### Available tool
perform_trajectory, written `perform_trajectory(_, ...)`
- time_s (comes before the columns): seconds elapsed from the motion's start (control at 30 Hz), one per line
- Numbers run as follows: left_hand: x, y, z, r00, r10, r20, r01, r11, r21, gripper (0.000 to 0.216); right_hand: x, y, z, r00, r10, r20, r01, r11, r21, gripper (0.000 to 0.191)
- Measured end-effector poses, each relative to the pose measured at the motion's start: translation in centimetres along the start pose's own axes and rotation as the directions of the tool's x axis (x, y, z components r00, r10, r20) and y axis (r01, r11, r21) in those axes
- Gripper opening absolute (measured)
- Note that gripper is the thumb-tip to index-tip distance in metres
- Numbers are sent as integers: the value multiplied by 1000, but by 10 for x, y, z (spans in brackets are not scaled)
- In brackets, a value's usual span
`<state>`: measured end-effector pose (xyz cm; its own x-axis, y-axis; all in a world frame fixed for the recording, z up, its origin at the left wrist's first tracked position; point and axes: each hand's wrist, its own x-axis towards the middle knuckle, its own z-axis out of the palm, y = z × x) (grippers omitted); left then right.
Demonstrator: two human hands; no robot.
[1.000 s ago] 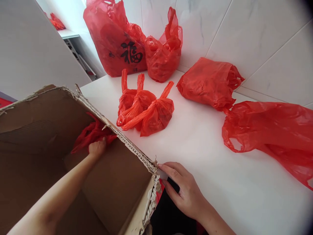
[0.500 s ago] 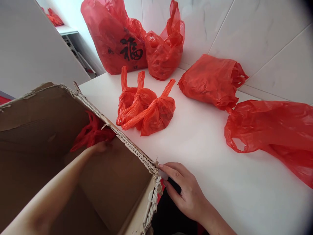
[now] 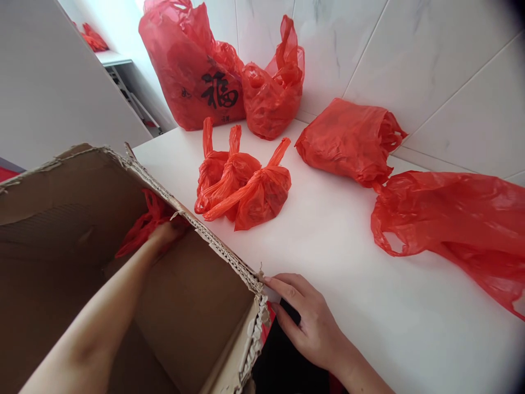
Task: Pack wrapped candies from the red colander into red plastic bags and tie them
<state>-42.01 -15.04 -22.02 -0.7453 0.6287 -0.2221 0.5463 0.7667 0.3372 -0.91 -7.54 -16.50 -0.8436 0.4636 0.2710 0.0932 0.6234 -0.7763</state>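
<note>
My left hand reaches down inside an open cardboard box and is at a red plastic bag near the far inner corner. Its fingers are hidden, so whether they grip the bag is unclear. With fingers stretched out and thumb apart, my right hand rests its fingertips against the outside of the box's near corner, by the table's edge. Just beyond the box, several small knotted red bags stand close together on the white table.
Against the tiled wall stand a large red bag with black characters and a smaller red bag. A filled red bag lies farther right, beside a flatter red bag. The box's rim is torn and ragged.
My left hand has shifted slightly up inside the box at the red bag. My right hand stays at the box's corner. The view has tilted a little.
</note>
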Motion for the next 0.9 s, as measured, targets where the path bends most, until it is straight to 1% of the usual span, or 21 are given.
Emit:
perform_trajectory(0.03, -1, 2, -15, 991, -60, -118, 59, 998, -14, 35, 0, 0, 0, 1000, -4, -3, 4, 1000, 1, 58)
perform_trajectory(0.07, -3, 6, -31, 960, -117, -254, 110, 993, -40, 37, 1, 0, 0, 1000, -7, -4, 7, 1000, 2, 58)
perform_trajectory(0.1, -7, 12, -47, 909, -155, -386, 138, 988, -72, 41, 1, -1, -1, 1000, -8, -6, 8, 1000, 3, 58)
perform_trajectory(0.13, -12, 22, -63, 849, -171, -500, 138, 985, -102, 43, 2, -1, -1, 1000, -11, -8, 11, 1000, 4, 57)
perform_trajectory(0.17, -19, 36, -77, 790, -155, -593, 99, 987, -127, 45, 3, -1, -1, 1000, -14, -10, 14, 1000, 4, 55)
perform_trajectory(0.2, -28, 54, -89, 744, -119, -657, 35, 990, -140, 45, 3, -1, -1, 1000, -17, -14, 17, 1000, 4, 54)
perform_trajectory(0.23, -38, 74, -97, 712, -60, -700, -51, 989, -137, 44, 3, -1, -1, 1000, -21, -19, 21, 1000, 4, 53)
perform_trajectory(0.27, -49, 97, -102, 668, 53, -743, -220, 967, -129, 40, 3, -1, -1, 999, -25, -24, 25, 1000, 4, 51)
perform_trajectory(0.3, -58, 121, -104, 672, 187, -716, -358, 929, -93, 36, 3, -2, -2, 999, -26, -28, 27, 1000, 4, 51)
perform_trajectory(0.33, -66, 145, -103, 711, 322, -625, -447, 893, -49, 35, 3, -2, -2, 999, -24, -31, 24, 1000, 1, 50)
perform_trajectory(0.37, -72, 168, -99, 748, 436, -500, -494, 869, 18, 37, 3, -2, -1, 999, -21, -31, 21, 1000, -3, 50)
perform_trajectory(0.43, -75, 207, -87, 760, 526, -381, -546, 835, 66, 41, 2, -3, -1, 1000, -13, -28, 13, 1000, -14, 50)
perform_trajectory(0.47, -72, 222, -80, 797, 532, -286, -536, 841, 71, 42, 1, -4, -1, 1000, -12, -26, 12, 1000, -20, 50)
perform_trajectory(0.53, -66, 238, -71, 834, 524, -172, -527, 849, 34, 39, 0, -4, -2, 1000, -10, -29, 9, 1000, -29, 49)
perform_trajectory(0.57, -63, 241, -70, 839, 528, -136, -532, 847, 3, 37, 0, -4, -2, 1000, -7, -30, 6, 999, -31, 49)
perform_trajectory(0.63, -63, 234, -77, 823, 556, -118, -566, 821, -79, 36, 0, -5, -2, 999, 0, -33, -1, 1000, -31, 49)
perform_trajectory(0.7, -70, 214, -95, 816, 566, -116, -578, 796, -180, 42, 0, -4, -2, 999, 0, -32, -1, 1000, -28, 49)
perform_trajectory(0.77, -80, 183, -119, 839, 525, -145, -541, 773, -330, 54, 1, -4, -2, 1000, -9, -27, 8, 1000, -19, 49)
perform_trajectory(0.8, -84, 165, -131, 878, 447, -174, -465, 703, -539, 56, 1, -3, -2, 1000, -11, -24, 11, 1000, -12, 49)
perform_trajectory(0.83, -87, 145, -142, 913, 368, -175, -382, 627, -679, 56, 1, -2, -2, 1000, -11, -22, 11, 1000, -5, 48)
perform_trajectory(0.9, -89, 100, -157, 962, 182, -203, -269, 526, -807, 55, 1, -1, -2, 1000, -10, -21, 10, 1000, 8, 47)
